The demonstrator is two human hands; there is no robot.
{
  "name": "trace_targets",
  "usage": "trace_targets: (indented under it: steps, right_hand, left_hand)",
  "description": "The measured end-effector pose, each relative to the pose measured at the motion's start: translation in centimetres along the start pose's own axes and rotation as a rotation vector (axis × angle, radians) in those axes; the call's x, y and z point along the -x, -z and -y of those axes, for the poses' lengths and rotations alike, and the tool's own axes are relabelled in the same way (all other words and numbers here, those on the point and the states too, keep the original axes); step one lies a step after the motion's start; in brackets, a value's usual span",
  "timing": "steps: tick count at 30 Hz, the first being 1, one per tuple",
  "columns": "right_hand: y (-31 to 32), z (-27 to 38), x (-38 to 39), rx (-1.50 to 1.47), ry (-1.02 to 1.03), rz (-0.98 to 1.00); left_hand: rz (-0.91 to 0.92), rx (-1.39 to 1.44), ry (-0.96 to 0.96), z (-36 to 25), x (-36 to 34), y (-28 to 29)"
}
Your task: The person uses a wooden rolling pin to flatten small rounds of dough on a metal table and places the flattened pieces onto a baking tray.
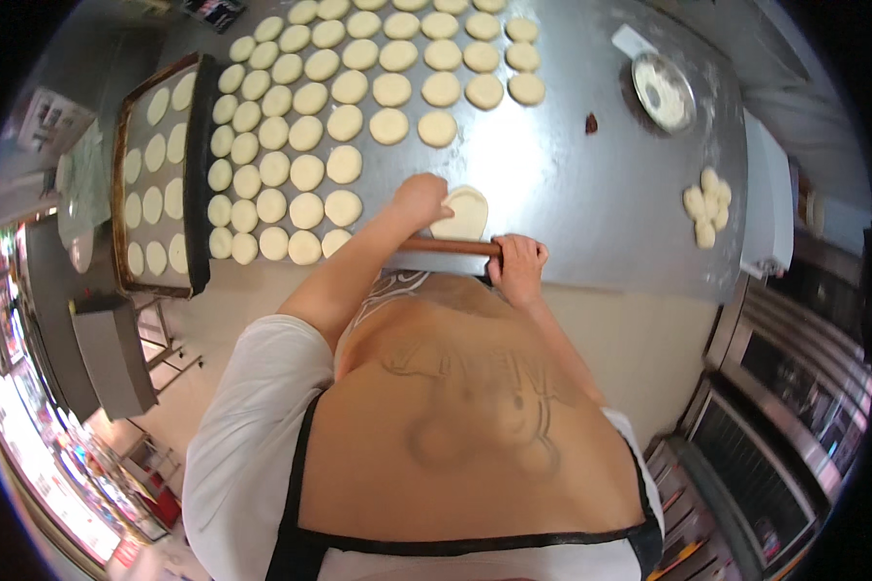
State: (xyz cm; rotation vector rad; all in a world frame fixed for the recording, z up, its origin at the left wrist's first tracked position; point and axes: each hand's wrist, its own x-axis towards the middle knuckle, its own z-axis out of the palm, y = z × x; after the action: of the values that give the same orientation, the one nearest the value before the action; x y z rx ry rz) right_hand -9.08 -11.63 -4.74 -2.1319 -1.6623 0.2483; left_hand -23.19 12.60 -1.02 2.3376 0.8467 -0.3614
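A thin, flattened piece of dough (469, 210) lies near the front edge of the metal table, just beyond a brown wooden rolling pin (452, 246). The fingers of my right hand (520, 265) are wrapped round the pin's right end. At the dough's left side my left hand (421, 201) is closed, thumb and fingers pinching its edge. My left forearm crosses over the pin's left end and hides it. Rows of pale, round dough pieces (305, 173) cover the table to the left and beyond my hands.
A dark-rimmed baking tray (203, 174) with flat dough ovals stands at the left. A metal bowl of flour (664, 92) sits at the far right, near a small dark lump (591, 123). Several small dough balls (707, 207) cluster by the table's right edge.
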Motion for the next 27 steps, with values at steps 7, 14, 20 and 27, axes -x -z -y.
trace_targets:
  steps: [7, 14, 20, 27]
  right_hand:
    - [3.2, -3.5, -1.7, -0.145, 0.167, 0.079]
    - [3.1, -3.1, -6.4, -0.109, 0.25, 0.19]
    - [1.7, 1.3, -9.4, -0.171, 0.17, 0.196]
    - [-3.4, 9.7, -1.1, -0.413, -0.96, -0.113]
  left_hand:
    - [-0.559, 0.536, -0.095, -4.3, 7.7, -5.5]
    - [-0.801, 1.935, 0.215, 3.5, 12.2, -1.4]
    - [-0.981, 2.312, -0.101, 30.1, 18.4, 13.6]
    - [-1.108, 2.157, 0.201, 56.4, 22.1, 30.4]
